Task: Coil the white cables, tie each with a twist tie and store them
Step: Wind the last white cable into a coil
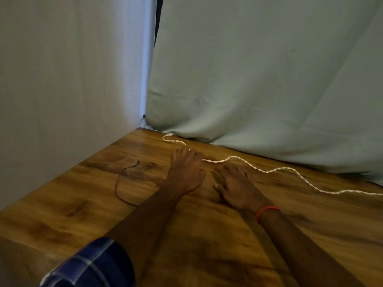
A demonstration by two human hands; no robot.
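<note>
A long white braided cable (pixel 267 170) lies uncoiled in waves across the wooden table (pixel 62 214), from a white plug (pixel 170 135) at the far corner to the right edge of view. My left hand (pixel 186 170) rests on the cable near that far end, fingers closed over it. My right hand (pixel 236 185) lies flat on the table just in front of the cable, fingers spread, holding nothing. A thin dark twist tie (pixel 119 183) curves on the table left of my left hand.
A pale green cloth (pixel 259 79) hangs behind the table and rests on its far edge. A grey-white wall panel (pixel 72 69) borders the table on the left. An orange band circles my right wrist.
</note>
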